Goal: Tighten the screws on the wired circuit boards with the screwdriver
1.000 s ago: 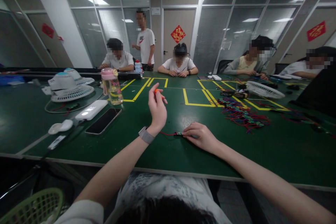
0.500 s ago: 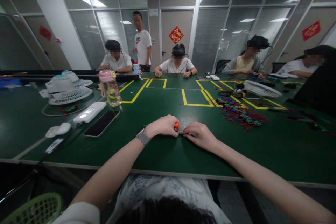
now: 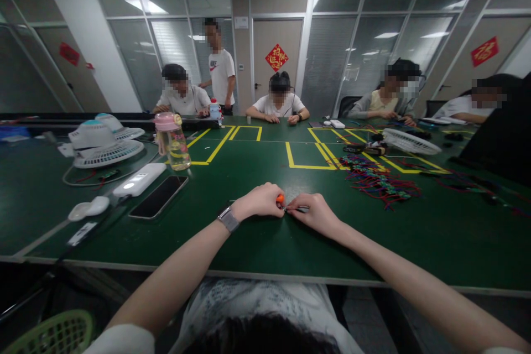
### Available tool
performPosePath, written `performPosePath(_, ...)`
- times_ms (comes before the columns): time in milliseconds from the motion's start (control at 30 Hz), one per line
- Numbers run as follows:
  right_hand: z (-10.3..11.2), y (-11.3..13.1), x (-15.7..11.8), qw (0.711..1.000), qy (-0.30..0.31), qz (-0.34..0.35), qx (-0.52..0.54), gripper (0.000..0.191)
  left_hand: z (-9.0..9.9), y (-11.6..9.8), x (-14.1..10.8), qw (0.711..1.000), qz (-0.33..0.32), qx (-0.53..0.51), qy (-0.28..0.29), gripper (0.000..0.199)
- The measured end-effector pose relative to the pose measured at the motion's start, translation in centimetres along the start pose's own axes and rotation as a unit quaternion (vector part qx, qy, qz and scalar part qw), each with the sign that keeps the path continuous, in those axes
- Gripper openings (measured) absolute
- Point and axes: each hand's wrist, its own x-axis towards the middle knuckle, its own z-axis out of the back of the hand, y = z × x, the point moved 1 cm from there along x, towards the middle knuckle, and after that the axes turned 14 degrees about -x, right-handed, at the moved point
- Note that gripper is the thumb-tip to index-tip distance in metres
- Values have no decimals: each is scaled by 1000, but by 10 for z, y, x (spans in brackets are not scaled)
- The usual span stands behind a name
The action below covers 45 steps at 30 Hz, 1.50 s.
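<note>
Fans (image 3: 105, 146), a pink-lidded bottle (image 3: 172, 141), a white power bank (image 3: 139, 179) and a dark phone (image 3: 158, 197) lie at the left of the green worktop (image 3: 249, 243), all well clear of the hands. Near the middle, the left hand (image 3: 259, 201) is clenched round a small orange-handled tool (image 3: 280, 198), its tip set against a little wired part (image 3: 296, 209) that the right hand (image 3: 316, 213) pins to the worktop with pinched fingers. Judging by this, the work on that part is under way, not finished; further right a pile of wired parts (image 3: 379, 180) lies on the worktop, whether done or waiting I cannot tell. A second ago the left hand was raised with the tool in the air and a red wire showed beside the part; now both hands meet over it
</note>
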Motion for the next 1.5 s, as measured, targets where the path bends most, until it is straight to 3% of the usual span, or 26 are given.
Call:
performPosePath(400,10,3,0,994,-34,85,-52,16,-1,-1,1,999,0,53,-11,19)
performPosePath(467,15,-5,-1,995,-62,52,-50,14,0,-1,1,999,0,50,-13,18)
performPosePath(600,26,-21,-2,987,-114,-109,26,13,6,-1,1,999,-8,17,-34,27)
performPosePath(700,25,-22,0,965,-95,-206,135,20,16,-2,0,996,-31,-27,-82,46)
performPosePath(767,19,-17,1,950,-69,-230,201,24,25,-3,-1,984,-61,-69,-156,46)
performPosePath(900,6,-6,4,939,-33,-225,257,25,42,-2,-4,912,-105,-153,-365,29)
performPosePath(967,2,-4,4,945,-27,-216,245,24,47,-3,-6,885,-105,-174,-419,25)
performPosePath(1300,3,6,-3,985,-48,-112,120,14,51,-5,-9,859,-108,-202,-458,24)
performPosePath(1400,14,3,-10,989,-31,-117,83,15,51,-5,-10,857,-106,-201,-462,24)
performPosePath(1500,37,-9,-35,987,-21,-154,43,18,52,-5,-11,857,-107,-207,-460,24)
